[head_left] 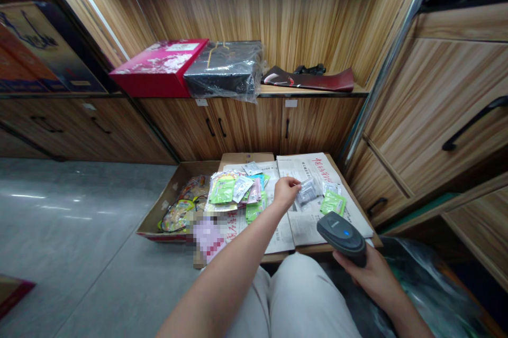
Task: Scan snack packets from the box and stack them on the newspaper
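My left hand (286, 193) reaches over the newspaper (286, 229), fingertips pinched on the edge of a small clear and grey packet (307, 192). In my right hand (375, 274) is a dark barcode scanner (342, 236) with a blue light lit on top; its head points toward the packets. Just beyond the scanner lies a green packet (333, 202), with another pale packet (330, 188) partly behind it. Left of my left hand is a pile of green, white and pink packets (238, 188) on the newspaper.
An open cardboard box (153, 216) with bagged goods stands at the left. Behind are wooden cabinets (250, 124) with black handles. On the shelf sit a red box (159, 68) and a plastic-wrapped black box (226, 65). Clear plastic wrapping (420, 269) lies at the right.
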{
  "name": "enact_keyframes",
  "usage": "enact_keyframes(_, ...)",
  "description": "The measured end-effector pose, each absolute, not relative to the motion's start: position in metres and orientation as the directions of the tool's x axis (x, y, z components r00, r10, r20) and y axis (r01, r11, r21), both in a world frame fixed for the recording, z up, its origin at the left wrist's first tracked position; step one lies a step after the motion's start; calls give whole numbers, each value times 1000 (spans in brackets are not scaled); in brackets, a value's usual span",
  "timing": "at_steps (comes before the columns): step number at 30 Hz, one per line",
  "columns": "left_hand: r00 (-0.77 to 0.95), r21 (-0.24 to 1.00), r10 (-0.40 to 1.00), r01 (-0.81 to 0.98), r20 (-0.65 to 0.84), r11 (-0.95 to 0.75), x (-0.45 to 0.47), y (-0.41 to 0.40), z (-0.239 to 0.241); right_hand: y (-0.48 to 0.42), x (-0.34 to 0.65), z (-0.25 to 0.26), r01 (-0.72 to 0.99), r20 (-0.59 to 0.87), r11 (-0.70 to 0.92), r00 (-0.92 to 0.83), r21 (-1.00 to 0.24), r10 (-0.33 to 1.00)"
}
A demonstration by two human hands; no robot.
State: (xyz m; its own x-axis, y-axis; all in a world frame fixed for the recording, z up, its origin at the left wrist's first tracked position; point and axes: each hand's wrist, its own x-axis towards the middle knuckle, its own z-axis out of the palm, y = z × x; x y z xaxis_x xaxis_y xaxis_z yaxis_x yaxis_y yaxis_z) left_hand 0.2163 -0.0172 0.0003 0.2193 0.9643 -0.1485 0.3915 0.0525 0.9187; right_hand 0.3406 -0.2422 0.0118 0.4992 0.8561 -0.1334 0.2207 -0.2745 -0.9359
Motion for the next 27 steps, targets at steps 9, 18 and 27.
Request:
enact_keyframes(9, 179, 942, 970, 320, -163, 99, 213, -13, -1, -245, 341, 10, 207, -176, -313, 499, -927, 849)
enact_keyframes(18, 195, 923, 963, 372, -185, 102, 213, -13, 2, -245, 337, 7, 174, -184, -317, 529, -932, 829)
enact_keyframes(27, -32, 950, 971, 199, -238, 239, 166, 7, 15, -244, 339, 11, 110, -209, -311, 528, -944, 823)
